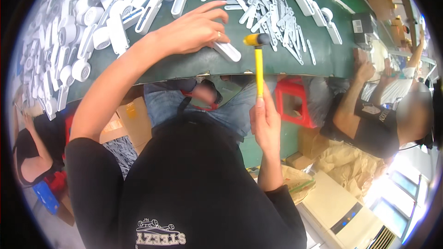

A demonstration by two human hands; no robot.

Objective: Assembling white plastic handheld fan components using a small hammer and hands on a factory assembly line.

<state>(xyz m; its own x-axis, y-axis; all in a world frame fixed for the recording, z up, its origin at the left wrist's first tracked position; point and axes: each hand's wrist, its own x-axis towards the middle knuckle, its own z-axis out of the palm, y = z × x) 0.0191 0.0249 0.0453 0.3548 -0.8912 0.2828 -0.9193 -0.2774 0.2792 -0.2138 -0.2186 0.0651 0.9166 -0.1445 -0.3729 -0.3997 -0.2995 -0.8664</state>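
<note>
My right hand (267,121) is wrapped round the yellow handle of a small mallet (259,67). Its yellow and black head stands upward, near the table's edge. On the green table, my left hand (198,28) reaches over a white plastic handle piece (228,51), thumb and lower fingers against it while the upper fingers stretch out to the right. The rounded end of that piece points toward me; the hand hides the rest. Just beyond lie loose grey-white flat strips (258,9), close to my fingertips.
White handheld-fan-like bodies (92,16) with round grilles cover the table's left side. More fan bodies (310,2) lie at the far right. The green table (184,67) ends in front of me. A red stool (295,101) stands below. Co-workers (369,115) sit on both sides, beside cartons.
</note>
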